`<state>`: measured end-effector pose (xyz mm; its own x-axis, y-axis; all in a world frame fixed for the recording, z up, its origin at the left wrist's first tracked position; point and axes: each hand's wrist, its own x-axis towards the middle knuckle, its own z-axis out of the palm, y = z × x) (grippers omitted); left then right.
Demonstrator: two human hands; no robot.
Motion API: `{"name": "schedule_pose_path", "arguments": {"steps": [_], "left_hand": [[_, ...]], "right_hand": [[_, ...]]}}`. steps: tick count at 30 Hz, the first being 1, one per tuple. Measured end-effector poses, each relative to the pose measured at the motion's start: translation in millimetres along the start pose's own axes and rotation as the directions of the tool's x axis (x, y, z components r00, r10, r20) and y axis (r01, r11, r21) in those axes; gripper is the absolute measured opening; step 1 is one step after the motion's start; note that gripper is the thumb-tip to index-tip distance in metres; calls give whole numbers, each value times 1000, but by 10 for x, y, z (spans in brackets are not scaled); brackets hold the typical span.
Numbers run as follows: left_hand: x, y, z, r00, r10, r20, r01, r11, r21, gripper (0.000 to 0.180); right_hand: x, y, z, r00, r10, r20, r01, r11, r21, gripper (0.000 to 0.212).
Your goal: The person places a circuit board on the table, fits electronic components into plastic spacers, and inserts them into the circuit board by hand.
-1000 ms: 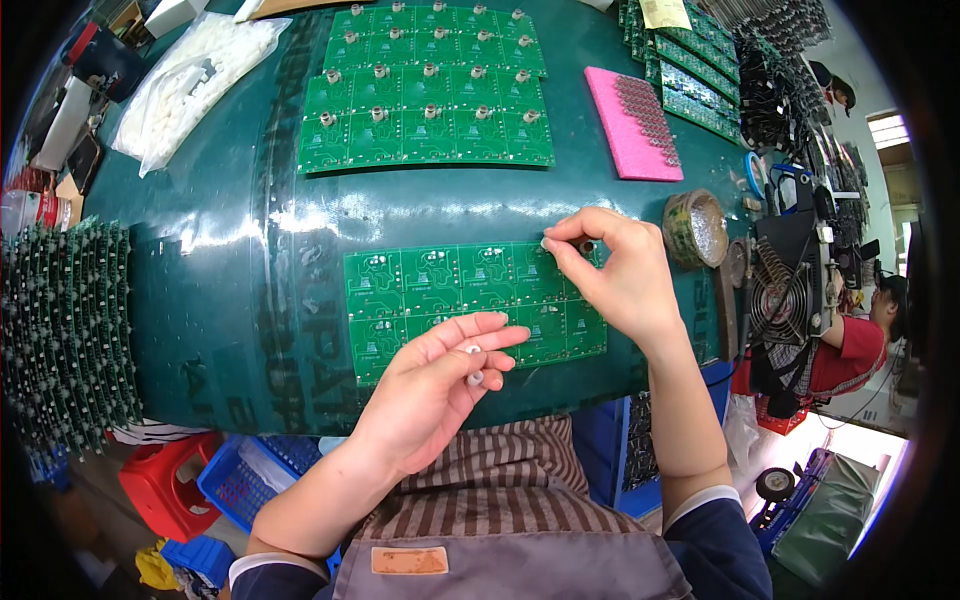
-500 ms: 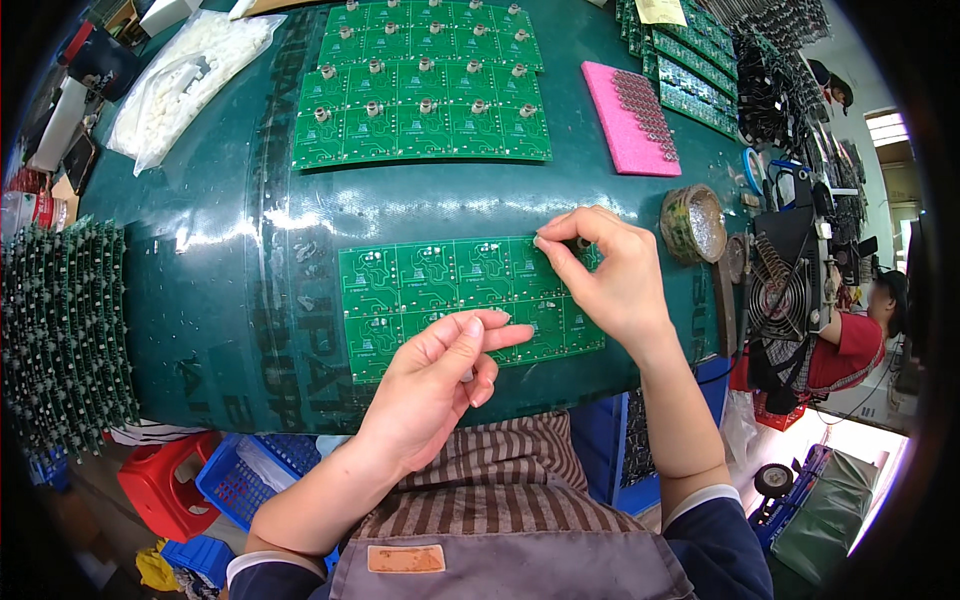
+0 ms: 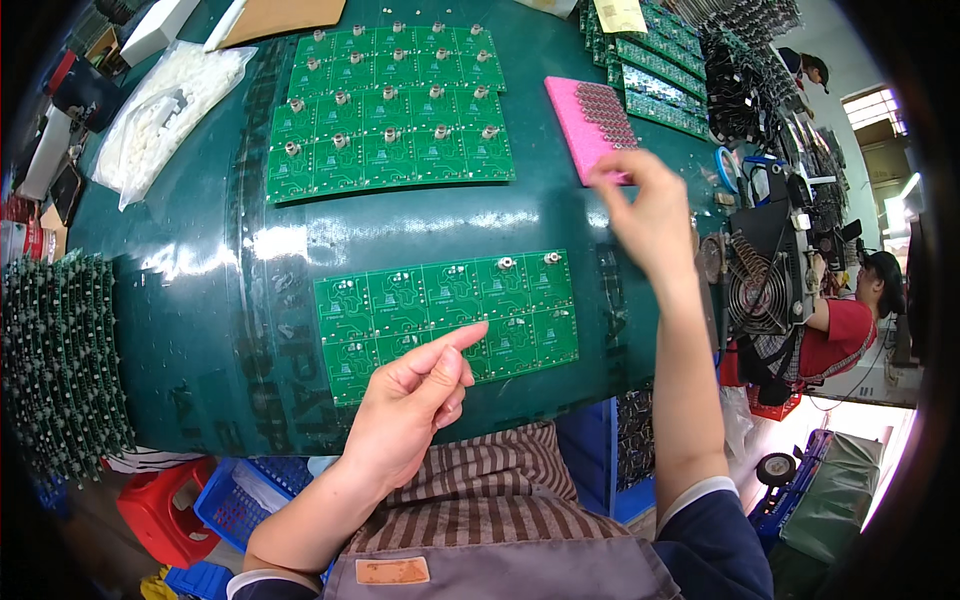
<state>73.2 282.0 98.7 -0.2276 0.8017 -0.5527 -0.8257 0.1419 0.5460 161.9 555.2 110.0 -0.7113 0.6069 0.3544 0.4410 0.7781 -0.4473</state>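
A green printed circuit board point(image 3: 400, 320) lies flat on the table in front of me. Two small metal cylindrical parts, one a silver part point(image 3: 505, 264), stand along its far right edge. Over the board's near edge is my left hand point(image 3: 405, 400), its index finger stretched out and thumb pressed to the curled fingers; whatever they may hold is hidden. My right hand point(image 3: 645, 205) is at the near end of a pink foam block point(image 3: 568, 115), fingers bent and blurred by motion. Rows of small metal parts point(image 3: 608, 115) stand in that foam.
Beyond lie green boards point(image 3: 390, 165) bearing upright metal parts. A bag of white pieces point(image 3: 165, 120) sits far left. Stacked boards point(image 3: 65, 350) rise at the left edge, more boards point(image 3: 660, 75) far right. At right are a fan point(image 3: 757, 290) and a person in red point(image 3: 850, 330).
My right hand has left the board's far right part and moved away to the pink foam. Two metal parts now show on the board. My left hand's fingers have drawn closer together.
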Motion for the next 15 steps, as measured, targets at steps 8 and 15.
{"name": "schedule_pose_path", "arguments": {"steps": [8,15], "left_hand": [[18,-97,-37,997,57,42,-58,998,15,32],[14,-24,11,999,8,45,-12,997,81,29]], "right_hand": [[431,630,35,993,103,61,-94,985,-144,12],[220,415,42,993,-42,-106,15,970,-241,9]]}}
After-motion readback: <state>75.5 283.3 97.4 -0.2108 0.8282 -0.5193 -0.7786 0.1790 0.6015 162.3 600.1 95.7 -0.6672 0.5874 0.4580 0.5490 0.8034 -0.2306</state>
